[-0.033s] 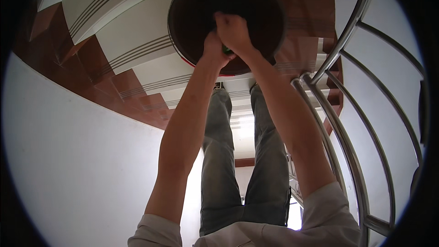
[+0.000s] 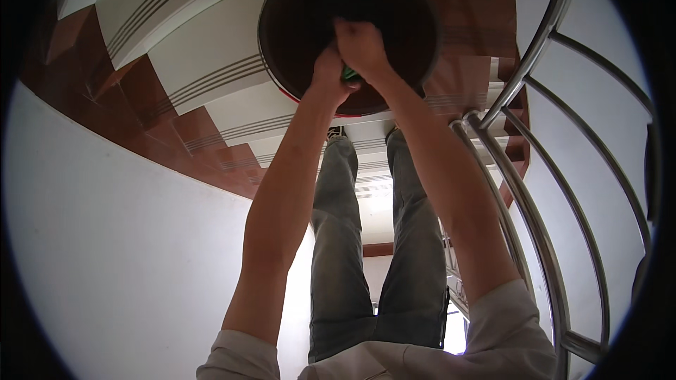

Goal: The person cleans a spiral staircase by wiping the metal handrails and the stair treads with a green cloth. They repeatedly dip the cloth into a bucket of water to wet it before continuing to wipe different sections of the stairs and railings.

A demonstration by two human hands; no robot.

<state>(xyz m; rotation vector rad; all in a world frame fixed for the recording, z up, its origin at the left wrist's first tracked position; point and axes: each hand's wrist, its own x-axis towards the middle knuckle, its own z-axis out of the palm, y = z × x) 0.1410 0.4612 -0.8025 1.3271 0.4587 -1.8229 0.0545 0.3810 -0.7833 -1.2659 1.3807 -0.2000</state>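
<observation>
Both my hands are together over a big round dark bucket [image 2: 405,21], which stands on a stair step in front of my feet. My left hand [image 2: 328,70] is closed, low and to the left. Just above and to its right, my right hand [image 2: 363,46] is curled into a fist. Between them a bit of a green cloth [image 2: 348,72] shows, gripped by both hands; most of it is hidden by the fingers. Inside, the bucket is too dark to make out any contents.
White and red-brown stairs [image 2: 204,70] with dark grooved edge lines curve around the bucket. A steel railing [image 2: 539,239] runs along my right. On the left is a pale wall [image 2: 127,239]. My legs [image 2: 334,260] stand on lower steps.
My right hand has shifted slightly to the right, and a little more of the green cloth shows between my hands. The bucket has stayed in place.
</observation>
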